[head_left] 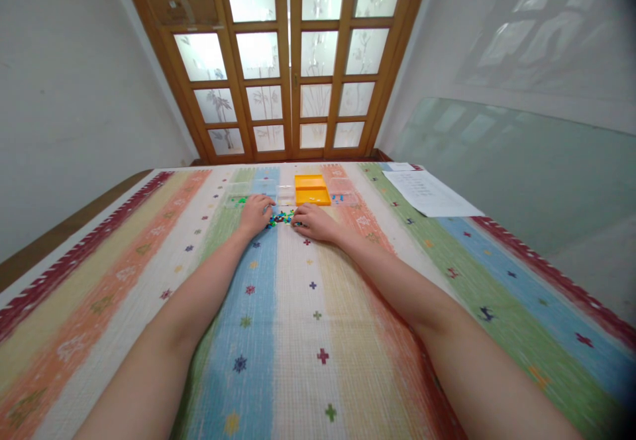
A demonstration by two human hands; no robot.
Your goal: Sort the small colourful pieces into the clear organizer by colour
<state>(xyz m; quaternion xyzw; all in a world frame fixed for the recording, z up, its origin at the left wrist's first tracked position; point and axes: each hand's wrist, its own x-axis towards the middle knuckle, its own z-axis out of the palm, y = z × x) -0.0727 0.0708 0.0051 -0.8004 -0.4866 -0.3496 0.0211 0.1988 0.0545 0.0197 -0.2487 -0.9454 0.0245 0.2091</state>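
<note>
A loose pile of small blue, green, yellow and dark pieces (282,217) lies on the tablecloth between my hands. My left hand (256,215) rests at its left edge, fingers curved with a gap between fingertips and thumb; I see nothing held there. At the right edge, my right hand (314,222) has its fingers bent and drawn together among the pieces; whatever they grip is too small to make out. Just beyond stands an open orange box (312,181) with a few pale bits inside. A clear tray (238,189) behind my left hand holds green pieces.
Another clear tray (348,191) with blue pieces sits right of the orange box, and a small clear one (285,193) left of it. Printed paper sheets (430,193) lie at the right. Beyond the striped tablecloth (298,334) are wood-framed glass doors (293,82).
</note>
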